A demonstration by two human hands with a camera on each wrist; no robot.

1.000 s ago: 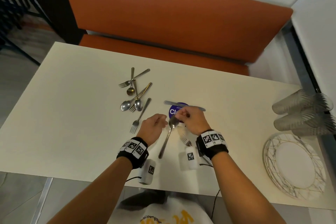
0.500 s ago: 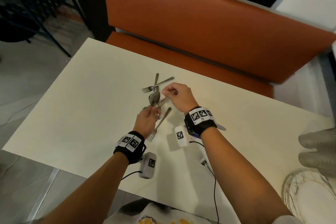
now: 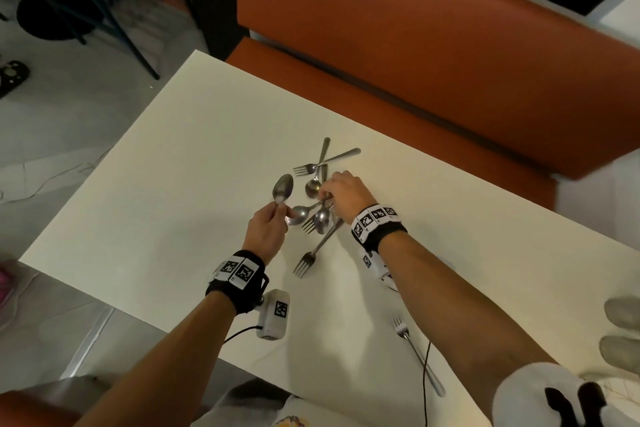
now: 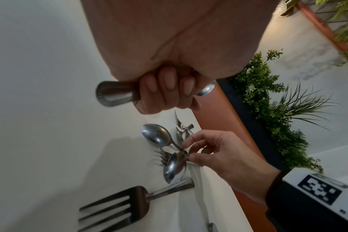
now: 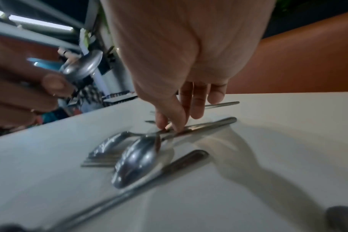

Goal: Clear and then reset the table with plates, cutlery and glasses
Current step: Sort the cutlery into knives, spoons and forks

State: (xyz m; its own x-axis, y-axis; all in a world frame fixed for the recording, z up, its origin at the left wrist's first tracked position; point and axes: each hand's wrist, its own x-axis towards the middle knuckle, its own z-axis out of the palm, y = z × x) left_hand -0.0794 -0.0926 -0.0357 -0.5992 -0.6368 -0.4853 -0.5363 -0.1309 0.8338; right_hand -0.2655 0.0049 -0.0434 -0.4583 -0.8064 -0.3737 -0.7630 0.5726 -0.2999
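Observation:
On the cream table [image 3: 173,184] lies a loose pile of spoons and forks [image 3: 317,180]. My left hand [image 3: 278,206] grips one spoon [image 3: 283,188] by its handle, bowl raised to the left of the pile; the left wrist view shows my fingers [image 4: 167,87] curled round that handle. My right hand [image 3: 325,196] reaches into the pile. Its thumb and forefinger pinch the handle of a spoon [image 5: 137,160] that still lies on the table across a fork. A single fork [image 3: 313,253] lies just below the pile.
Another fork [image 3: 415,354] lies near the table's front edge under my right forearm. Stacked glasses [image 3: 623,329] show at the right border. An orange bench [image 3: 415,45] runs along the far side. Dark chair legs [image 3: 104,10] stand on the floor at the left.
Both hands moved from the blue sticker up to the cutlery pile. The spoon passed into my left hand, which now holds it raised. My right hand has pinched a spoon in the pile.

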